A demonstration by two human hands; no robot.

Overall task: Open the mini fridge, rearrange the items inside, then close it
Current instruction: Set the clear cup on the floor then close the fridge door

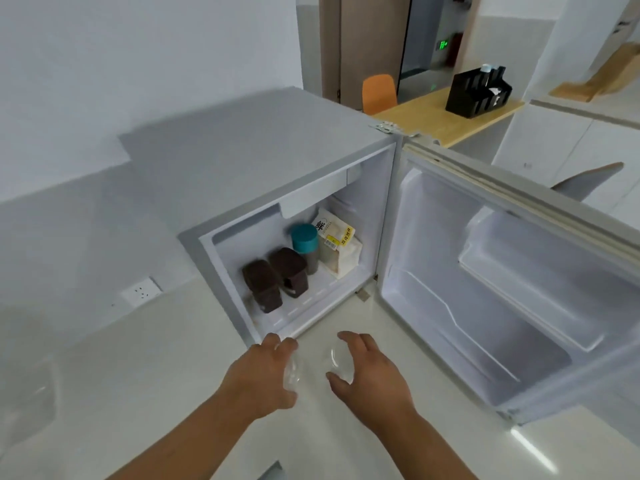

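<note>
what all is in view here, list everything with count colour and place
mini fridge: 1, white, on the counter, door swung open to the right, its shelves bare
boxes: 2, dark brown, side by side, left on the fridge floor
bottle: 1, teal cap, behind the boxes
food bag: 1, cream and white, right rear of the fridge
clear cups: apparently 2, see-through, on the counter before the fridge
wall socket: 1, white, left wall
chair: 1, orange, background
organiser: 1, black, on the wooden table
left hand: around one cup
right hand: around the other cup
</note>
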